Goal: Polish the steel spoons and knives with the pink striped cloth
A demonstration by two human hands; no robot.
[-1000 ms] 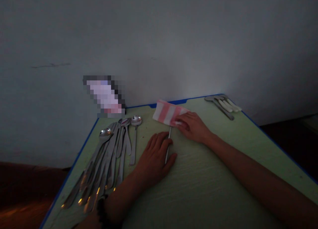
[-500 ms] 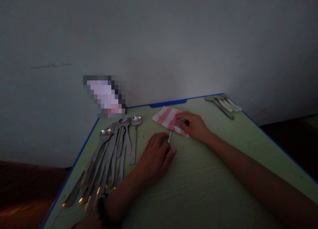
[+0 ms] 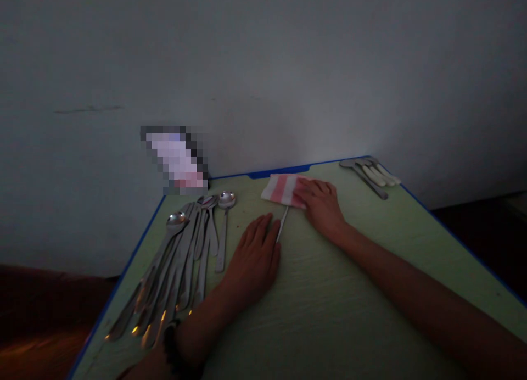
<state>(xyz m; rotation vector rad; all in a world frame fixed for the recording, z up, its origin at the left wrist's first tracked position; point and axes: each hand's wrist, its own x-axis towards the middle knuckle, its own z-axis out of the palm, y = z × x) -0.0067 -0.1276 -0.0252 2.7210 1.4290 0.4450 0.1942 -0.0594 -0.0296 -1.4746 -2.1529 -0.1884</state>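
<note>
A thin metal utensil handle (image 3: 281,226) slants over the pale green table. Its far end is hidden under a pink-and-white striped cloth (image 3: 278,188), so its kind does not show. My left hand (image 3: 257,253) lies low over the table, the handle's near end between its thumb and index finger; the other fingers stretch forward. My right hand (image 3: 323,207) presses on the right part of the cloth, fingers bent over it. Left of my left hand lies a loose pile of metal spoons (image 3: 177,259), with a single spoon (image 3: 224,232) at its right side.
More spoons, some with white handles (image 3: 374,175), lie at the far right corner. A blurred-out device (image 3: 175,157) leans on the wall at the back left. Blue edging (image 3: 280,172) borders the green table (image 3: 329,314), which meets a grey wall (image 3: 288,67).
My right hand has flattened onto the cloth, which has shifted slightly right and back, baring more of the handle. My left hand's fingers have straightened, and its thumb has drawn in.
</note>
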